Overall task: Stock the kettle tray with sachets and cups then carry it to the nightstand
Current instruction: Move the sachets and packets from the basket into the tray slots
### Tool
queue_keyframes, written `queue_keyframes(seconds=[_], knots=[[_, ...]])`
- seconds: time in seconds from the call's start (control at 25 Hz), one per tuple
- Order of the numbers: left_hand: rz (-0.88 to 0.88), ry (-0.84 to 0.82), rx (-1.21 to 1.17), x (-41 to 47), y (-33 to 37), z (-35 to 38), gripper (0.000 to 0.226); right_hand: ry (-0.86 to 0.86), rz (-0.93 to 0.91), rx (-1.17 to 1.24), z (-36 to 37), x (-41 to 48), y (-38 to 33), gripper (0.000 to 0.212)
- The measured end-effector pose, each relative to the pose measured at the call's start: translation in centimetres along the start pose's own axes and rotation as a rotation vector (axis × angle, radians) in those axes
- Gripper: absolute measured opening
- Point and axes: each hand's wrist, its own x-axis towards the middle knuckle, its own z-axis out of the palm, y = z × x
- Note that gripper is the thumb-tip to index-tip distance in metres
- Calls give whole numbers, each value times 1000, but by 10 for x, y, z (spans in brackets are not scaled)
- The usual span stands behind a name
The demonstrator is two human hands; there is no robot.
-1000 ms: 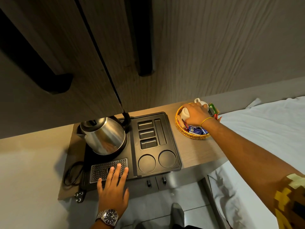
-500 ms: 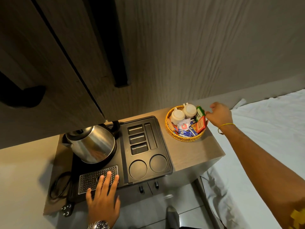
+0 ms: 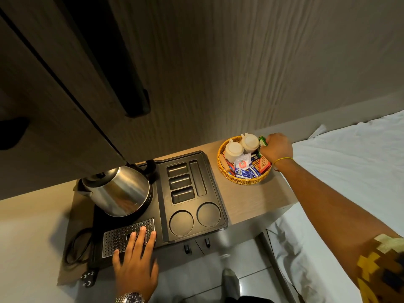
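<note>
The black kettle tray (image 3: 215, 189) lies on a wooden nightstand top (image 3: 251, 200), with its sachet slots and two round cup wells bare. A steel kettle (image 3: 119, 193) stands on its left half. My left hand (image 3: 135, 265) rests flat on the tray's perforated metal grate (image 3: 118, 239), fingers spread, holding nothing. To the right of the tray, a wicker basket (image 3: 242, 181) holds two upturned white cups (image 3: 234, 149) and several coloured sachets (image 3: 244, 171). My right hand (image 3: 277, 148) is at the basket's far right rim, fingers closed on a green sachet (image 3: 262, 141).
A bed with white sheets (image 3: 349, 160) borders the nightstand on the right. A dark cabinet door (image 3: 54, 95) hangs over the kettle at the left. The kettle's black cord and plug (image 3: 76, 250) lie left of the tray. Tiled floor and a shoe (image 3: 229, 278) show below.
My right hand came off the cups and moved to the basket's right rim, where it closed on the green sachet. The view shifted, and my left hand stayed on the grate.
</note>
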Motion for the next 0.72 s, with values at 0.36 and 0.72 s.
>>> queue_keyframes(seconds=[0.36, 0.72], knots=[[-8, -35, -34, 0, 2, -3, 101, 250, 166, 426, -20, -11, -7, 26], [-2, -52, -71, 0, -1, -5, 106, -227, -386, 311, 27, -82, -167, 39]])
